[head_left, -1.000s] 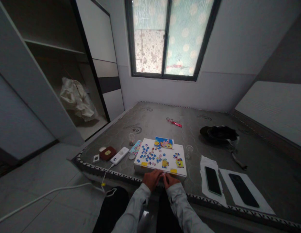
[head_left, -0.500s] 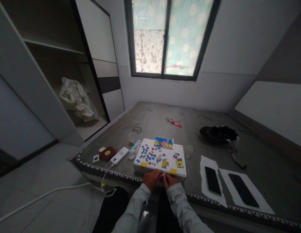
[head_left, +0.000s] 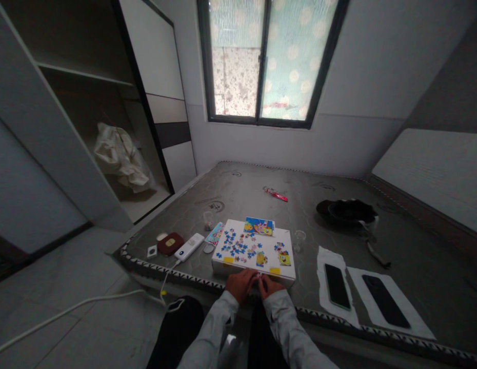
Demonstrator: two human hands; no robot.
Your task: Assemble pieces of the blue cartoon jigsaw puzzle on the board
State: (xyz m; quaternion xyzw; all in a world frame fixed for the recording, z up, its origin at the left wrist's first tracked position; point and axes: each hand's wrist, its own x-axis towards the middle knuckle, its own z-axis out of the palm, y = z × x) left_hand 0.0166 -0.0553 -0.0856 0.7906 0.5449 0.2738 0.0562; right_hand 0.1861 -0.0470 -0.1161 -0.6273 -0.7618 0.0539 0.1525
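Observation:
At the near edge of a white box (head_left: 246,266), my left hand (head_left: 240,284) and my right hand (head_left: 270,286) meet with fingers closed. Between their fingertips is a small pinkish piece (head_left: 259,275), probably a jigsaw piece, mostly hidden by the fingers. Loose jigsaw pieces (head_left: 237,248) in blue and pink lie scattered over the left and middle of the box top. Two joined clusters lie nearer: a yellow one (head_left: 261,259) in front and a yellow-faced one (head_left: 284,258) to the right. A picture card (head_left: 259,226) rests at the box's far edge.
Left of the box are a clear cup (head_left: 208,221), a white power bank (head_left: 190,247) with a cable and a brown case (head_left: 171,243). On the right are another clear cup (head_left: 299,238), two phones (head_left: 337,287) on white sheets and a dark cap (head_left: 346,211).

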